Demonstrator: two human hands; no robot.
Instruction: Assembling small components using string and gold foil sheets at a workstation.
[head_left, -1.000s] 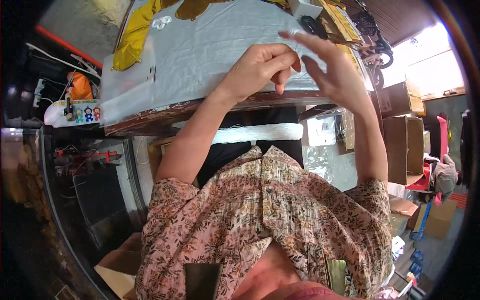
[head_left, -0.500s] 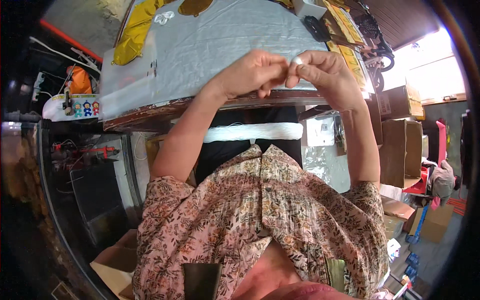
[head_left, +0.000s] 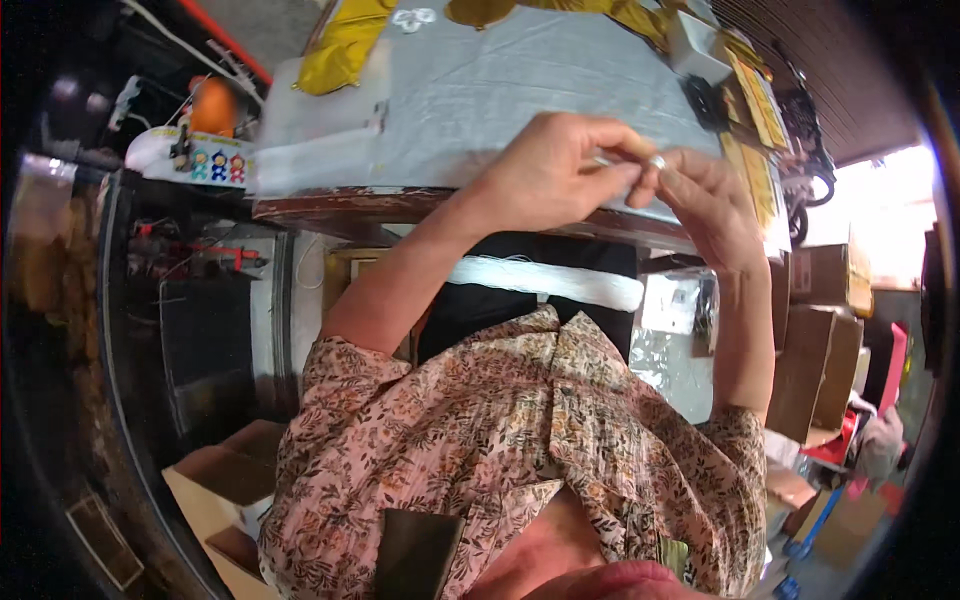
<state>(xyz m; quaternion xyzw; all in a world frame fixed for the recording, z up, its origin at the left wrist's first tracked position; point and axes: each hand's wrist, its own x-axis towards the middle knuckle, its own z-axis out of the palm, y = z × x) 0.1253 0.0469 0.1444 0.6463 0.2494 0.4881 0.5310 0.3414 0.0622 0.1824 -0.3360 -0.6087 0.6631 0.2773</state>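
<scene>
Grey-covered table ahead, gold foil piece toward its left side; bundle of white strands across the lap. Right hand pinches a small white piece near the table's front edge. Left hand fingertips lie just beside it; cannot tell, through blur, whether they grip anything.

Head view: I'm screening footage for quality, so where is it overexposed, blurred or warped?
Head view, right: bright opening blown out; head view, upper left: orange object blurred; head view, centre: small white item at the right hand too unclear to identify; head view: wooden table edge bowed.
</scene>
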